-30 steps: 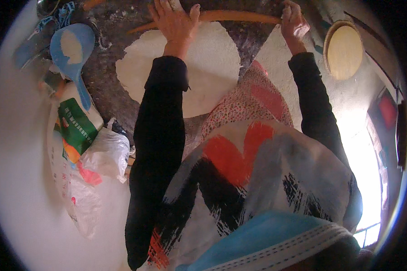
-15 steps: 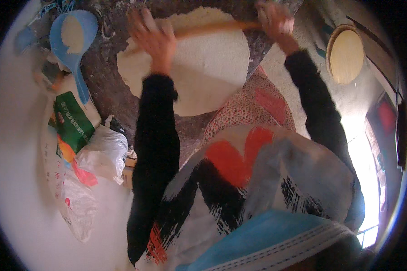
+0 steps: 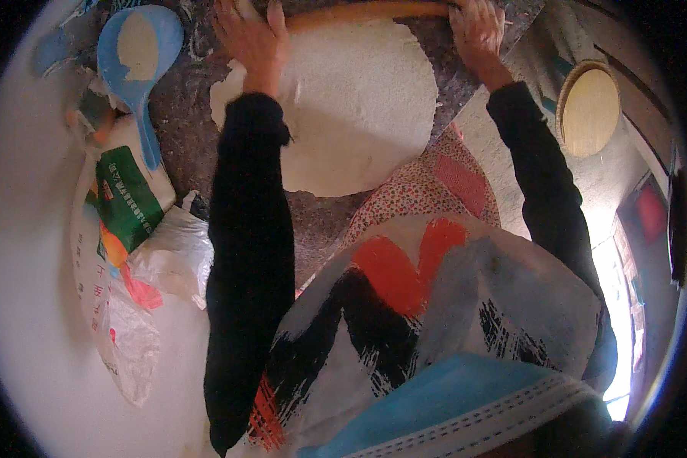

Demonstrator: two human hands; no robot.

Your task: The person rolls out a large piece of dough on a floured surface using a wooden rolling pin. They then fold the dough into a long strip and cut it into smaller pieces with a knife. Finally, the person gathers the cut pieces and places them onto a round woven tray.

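Note:
My left hand (image 3: 250,42) rests across the orange wooden rolling pin (image 3: 362,14) at the upper edge, its fingers stretched and spread, the tips partly out of frame. My right hand (image 3: 477,38) has its fingers curled over the pin's right end. Beneath them lies a large, thin, ragged-edged round of pale dough (image 3: 347,114) on a dark, flour-marked work surface (image 3: 313,233). Left of the dough, a blue scoop (image 3: 141,118) holds pale flour or powder.
Printed plastic bags and sacks (image 3: 130,198) are piled along the left side. A round wooden board or lid (image 3: 590,109) is at upper right. A flowered cloth (image 3: 397,195) and my apron (image 3: 389,275) fill the lower middle. Bright light enters at far right.
Half a second ago the pin and both hands came nearer to me over the dough; now they are back at its far edge. The dough appears slightly farther right.

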